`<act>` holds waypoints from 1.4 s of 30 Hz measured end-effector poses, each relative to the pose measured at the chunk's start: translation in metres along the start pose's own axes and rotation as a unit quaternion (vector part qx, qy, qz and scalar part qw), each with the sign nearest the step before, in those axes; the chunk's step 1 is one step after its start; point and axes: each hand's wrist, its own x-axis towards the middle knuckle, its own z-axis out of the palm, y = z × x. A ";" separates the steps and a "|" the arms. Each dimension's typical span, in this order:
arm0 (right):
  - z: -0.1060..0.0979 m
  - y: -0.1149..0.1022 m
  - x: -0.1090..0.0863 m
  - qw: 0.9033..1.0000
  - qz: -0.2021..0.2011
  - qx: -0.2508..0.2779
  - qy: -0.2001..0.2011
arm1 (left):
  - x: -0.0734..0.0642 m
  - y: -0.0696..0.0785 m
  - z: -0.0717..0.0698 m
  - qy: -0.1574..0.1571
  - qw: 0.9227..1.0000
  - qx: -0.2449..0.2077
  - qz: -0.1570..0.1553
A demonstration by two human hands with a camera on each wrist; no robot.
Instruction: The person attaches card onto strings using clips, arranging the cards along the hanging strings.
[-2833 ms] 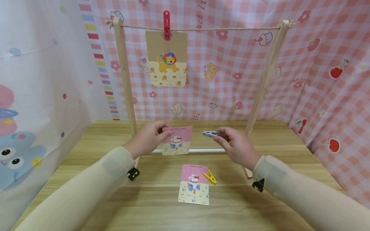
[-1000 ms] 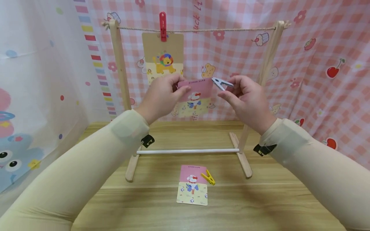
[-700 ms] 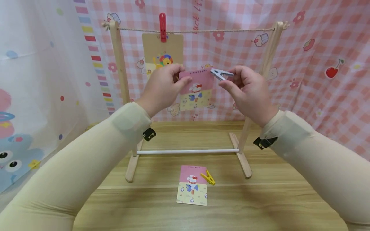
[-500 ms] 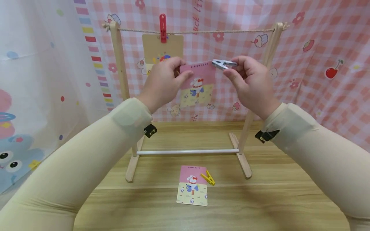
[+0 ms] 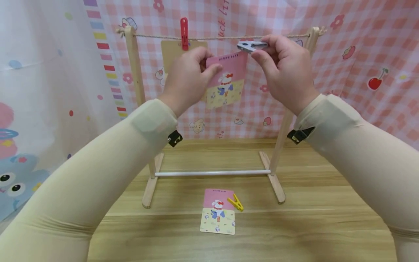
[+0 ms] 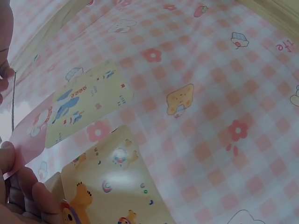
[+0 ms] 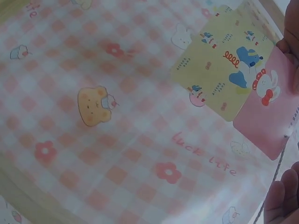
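In the head view my left hand (image 5: pixel 188 78) pinches a pink and yellow rabbit card (image 5: pixel 226 82) by its upper left corner, holding it up just under the rope (image 5: pixel 222 38). My right hand (image 5: pixel 286 69) grips a silvery grey clothespin (image 5: pixel 251 46) between thumb and fingers, its nose pointing left, right above the card's upper right corner. On the rope a red clothespin (image 5: pixel 184 34) holds a tan lion card (image 5: pixel 168 51), partly hidden behind my left hand; its lion print shows in the left wrist view. The rabbit card (image 7: pixel 243 70) appears bent-free in the right wrist view.
A wooden frame with a left post (image 5: pixel 135 69) and right post (image 5: pixel 284 131) carries the rope. A white crossbar (image 5: pixel 212 173) joins its feet. On the table (image 5: pixel 314 222) lies a second rabbit card (image 5: pixel 217 220) with a yellow clothespin (image 5: pixel 235 202) over its right edge. Checked cloth hangs behind.
Both hands have risen from low over the table up to the rope, bringing the rabbit card and grey clothespin along and closer together. The red clothespin, lion card and table items stay put.
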 end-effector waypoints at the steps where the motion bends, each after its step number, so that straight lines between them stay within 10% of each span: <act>1: 0.000 0.000 0.003 1.000 -0.006 -0.007 0.003 | 0.001 0.001 0.000 0.003 1.000 0.001 -0.003; 42: -0.008 -0.017 0.066 0.959 -0.071 -0.217 -0.169 | 0.014 0.011 0.006 0.057 0.997 0.032 -0.038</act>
